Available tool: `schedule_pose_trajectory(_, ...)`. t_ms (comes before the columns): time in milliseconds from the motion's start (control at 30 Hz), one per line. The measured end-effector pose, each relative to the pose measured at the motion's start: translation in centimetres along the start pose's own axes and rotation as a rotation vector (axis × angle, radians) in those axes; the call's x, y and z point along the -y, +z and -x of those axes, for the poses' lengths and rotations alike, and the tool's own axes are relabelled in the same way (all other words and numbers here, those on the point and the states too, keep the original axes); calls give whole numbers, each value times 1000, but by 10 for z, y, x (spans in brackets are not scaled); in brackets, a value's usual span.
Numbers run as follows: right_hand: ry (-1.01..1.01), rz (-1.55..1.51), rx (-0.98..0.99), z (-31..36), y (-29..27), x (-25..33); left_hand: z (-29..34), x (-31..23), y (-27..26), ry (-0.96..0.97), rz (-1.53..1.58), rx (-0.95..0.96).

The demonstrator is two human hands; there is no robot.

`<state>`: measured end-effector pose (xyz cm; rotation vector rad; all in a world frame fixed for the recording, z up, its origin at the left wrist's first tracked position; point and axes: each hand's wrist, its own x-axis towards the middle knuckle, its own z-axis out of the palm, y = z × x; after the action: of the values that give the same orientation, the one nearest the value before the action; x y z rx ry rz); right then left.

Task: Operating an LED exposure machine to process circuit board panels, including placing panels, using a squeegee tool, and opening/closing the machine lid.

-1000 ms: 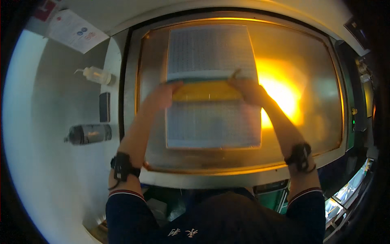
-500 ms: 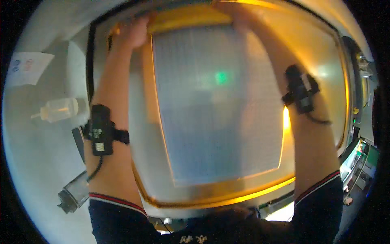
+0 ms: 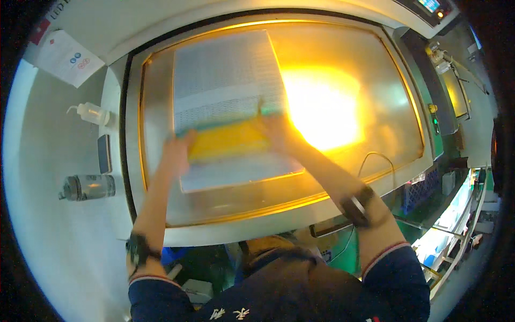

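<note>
A wide yellow squeegee-like bar [image 3: 229, 142] with a greenish edge lies across a pale rectangular sheet [image 3: 222, 59], blurred by motion. My left hand [image 3: 179, 150] grips its left end, and my right hand [image 3: 274, 131] is closed on its right end. Smearing makes the single fingers hard to tell apart. Fine rows of dark marks show on the sheet just beyond the bar. Beneath the sheet is a large framed flat bed [image 3: 375, 59], its rim edged in amber.
Bright yellow glare [image 3: 327, 107] covers the bed right of the sheet. At left stand a white squeeze bottle [image 3: 92, 114], a phone-like dark slab [image 3: 104, 153] and a clear bottle [image 3: 94, 187]. A thin cable [image 3: 376, 154] loops over the bed's near right. A control panel [image 3: 429, 11] sits far right.
Both hands have drawn the yellow bar from the sheet's far edge toward me, to about its nearer half. My view has shifted, showing more of the bed and the floor below.
</note>
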<state>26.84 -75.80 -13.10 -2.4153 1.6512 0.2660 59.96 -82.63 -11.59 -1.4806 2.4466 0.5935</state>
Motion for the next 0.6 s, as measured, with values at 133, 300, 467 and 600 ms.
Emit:
schedule_pose_trajectory(133, -184, -241, 229, 204, 16, 52, 158, -78, 60, 78, -133, 427)
schedule_pose_trajectory(300, -150, -263, -26, 215, 23, 41, 159, -102, 53, 35, -43, 251)
schedule_pose_trajectory(467, -42, -215, -47, 260, 47, 10, 164, -153, 90, 112, -151, 269)
schedule_pose_trajectory(600, -14, -116, -144, 194, 29, -53, 79, -167, 50, 96, -126, 32)
